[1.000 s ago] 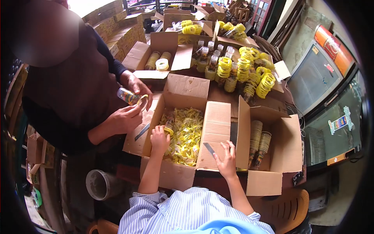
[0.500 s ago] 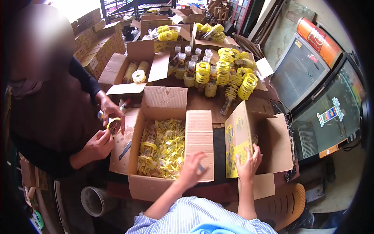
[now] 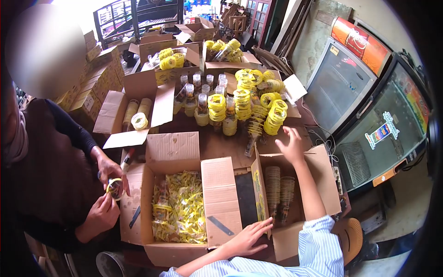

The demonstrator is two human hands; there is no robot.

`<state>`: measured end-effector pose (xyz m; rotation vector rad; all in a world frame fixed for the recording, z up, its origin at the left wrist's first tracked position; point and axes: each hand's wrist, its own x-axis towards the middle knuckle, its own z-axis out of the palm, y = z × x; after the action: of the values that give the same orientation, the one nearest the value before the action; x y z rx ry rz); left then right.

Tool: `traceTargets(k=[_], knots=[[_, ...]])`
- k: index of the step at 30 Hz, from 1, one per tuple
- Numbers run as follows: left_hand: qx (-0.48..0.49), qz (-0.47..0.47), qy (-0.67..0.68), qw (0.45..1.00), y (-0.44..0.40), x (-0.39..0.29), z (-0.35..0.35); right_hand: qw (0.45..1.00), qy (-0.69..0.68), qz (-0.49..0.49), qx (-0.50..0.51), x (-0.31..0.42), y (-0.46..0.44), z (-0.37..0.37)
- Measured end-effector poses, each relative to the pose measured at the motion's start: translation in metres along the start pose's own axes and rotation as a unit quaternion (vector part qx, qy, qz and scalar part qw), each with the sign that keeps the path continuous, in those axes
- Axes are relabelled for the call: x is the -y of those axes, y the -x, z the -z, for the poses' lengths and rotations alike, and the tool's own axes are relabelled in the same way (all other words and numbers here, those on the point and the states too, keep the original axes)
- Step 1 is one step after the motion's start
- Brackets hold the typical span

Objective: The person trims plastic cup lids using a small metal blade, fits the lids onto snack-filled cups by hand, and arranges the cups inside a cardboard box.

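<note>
My left hand (image 3: 249,237) is stretched out flat, its fingertips at the near left edge of the right cardboard box (image 3: 318,173). Inside that box stand two stacks of nested plastic cups (image 3: 273,187). My right hand (image 3: 291,147) reaches past the box's far edge with fingers apart and nothing in them. Just beyond it rise stacks of yellow rings or lids (image 3: 275,117). A flat metal blade (image 3: 220,225) lies on the right flap of the middle box (image 3: 173,147), which is full of small yellow packets (image 3: 187,203).
At the left a co-worker's hands (image 3: 104,207) hold a small round yellow-rimmed item. Another blade (image 3: 134,217) lies on the middle box's left flap. Capped clear containers (image 3: 203,104) and an open box (image 3: 110,111) stand farther back. Glass-door coolers (image 3: 341,74) line the right side.
My left hand has let go of the blade, now on the flap, and moved toward the right box. My right hand has left that box's flap and reached forward. The view has shifted.
</note>
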<state>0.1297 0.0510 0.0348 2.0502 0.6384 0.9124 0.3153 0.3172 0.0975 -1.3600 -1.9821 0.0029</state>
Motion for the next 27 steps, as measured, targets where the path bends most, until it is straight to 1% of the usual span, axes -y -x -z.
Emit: traceTargets(k=[2,5,8,9,12,13,14,16,18,20,21,22,24,27], knots=[[0.004,0.0,0.029,1.0,-0.001,0.003,0.002,0.999,0.051,-0.006,-0.002,-0.037,-0.031,-0.03],[0.026,0.018,0.063,0.998,-0.002,0.011,0.004,0.992,0.113,-0.046,0.042,-0.066,-0.063,-0.061],[0.059,0.048,0.075,0.994,-0.005,0.009,0.009,0.975,0.161,-0.1,0.112,-0.088,-0.08,-0.082],[0.065,0.05,0.071,0.994,-0.007,0.009,0.01,0.96,0.179,-0.14,0.165,-0.079,-0.084,-0.077],[0.076,0.047,0.064,0.994,-0.009,0.01,0.009,0.966,0.201,-0.124,0.109,-0.095,-0.074,-0.085],[0.074,0.041,0.061,0.994,-0.009,0.011,0.008,0.978,0.177,-0.087,0.072,-0.1,-0.067,-0.084],[0.072,0.034,0.058,0.995,-0.009,0.012,0.007,0.98,0.17,-0.08,0.064,-0.104,-0.061,-0.083],[0.064,0.026,0.052,0.996,-0.009,0.013,0.004,0.985,0.156,-0.065,0.045,-0.091,-0.056,-0.062],[0.059,0.021,0.043,0.997,-0.008,0.013,0.001,0.988,0.138,-0.043,0.047,-0.074,-0.055,-0.037],[0.055,0.02,0.029,0.998,-0.008,0.012,-0.001,0.988,0.127,-0.053,0.067,-0.051,-0.06,-0.009],[0.053,0.021,0.028,0.998,-0.009,0.01,-0.001,0.99,0.123,-0.034,0.065,-0.035,-0.065,0.006],[0.048,0.02,0.017,0.999,-0.008,0.009,-0.002,0.993,0.103,0.006,0.048,-0.024,-0.069,0.016],[0.038,0.016,-0.008,0.999,-0.008,0.009,-0.004,0.992,0.098,0.054,0.051,0.005,-0.08,0.035],[-0.054,0.012,-0.026,0.998,-0.009,0.01,0.01,0.992,0.081,0.056,0.082,0.047,-0.088,0.038]])
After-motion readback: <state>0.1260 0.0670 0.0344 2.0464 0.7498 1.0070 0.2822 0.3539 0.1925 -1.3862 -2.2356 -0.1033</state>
